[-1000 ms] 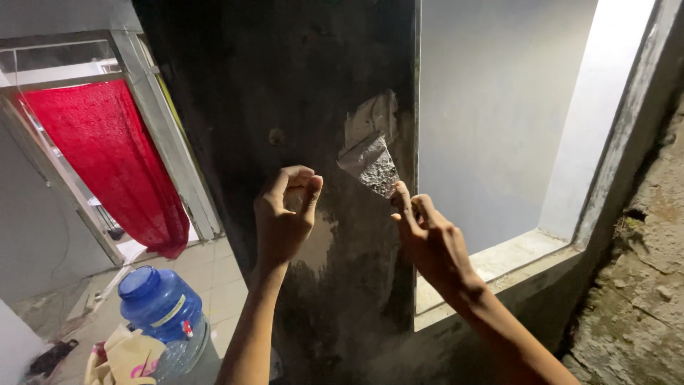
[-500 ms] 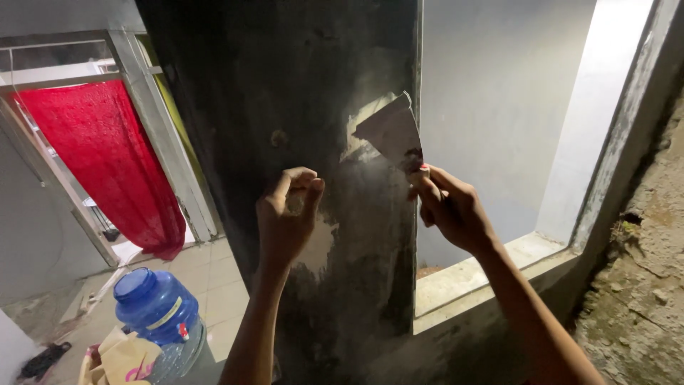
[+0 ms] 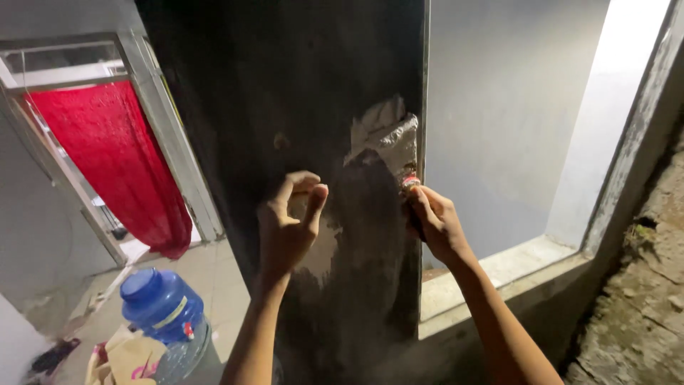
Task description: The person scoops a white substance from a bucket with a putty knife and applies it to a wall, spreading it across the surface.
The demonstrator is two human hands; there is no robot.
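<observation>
My right hand (image 3: 436,222) grips the handle of a putty knife (image 3: 396,146), whose wide blade lies flat against a dark grey pillar (image 3: 306,93), smeared with pale filler. A light patch of filler shows on the pillar above and beside the blade. My left hand (image 3: 288,228) is raised against the pillar to the left of the blade, fingers curled with thumb and forefinger close together; whether it pinches something is unclear.
A window opening with a pale sill (image 3: 499,274) lies right of the pillar, and a rough wall (image 3: 641,306) at far right. At left, a red curtain (image 3: 107,164) hangs in a doorway; a blue water jug (image 3: 160,306) stands on the floor below.
My right hand has turned the putty knife and pressed its blade flat on the pillar, spreading pale filler. My left hand has stayed almost in place.
</observation>
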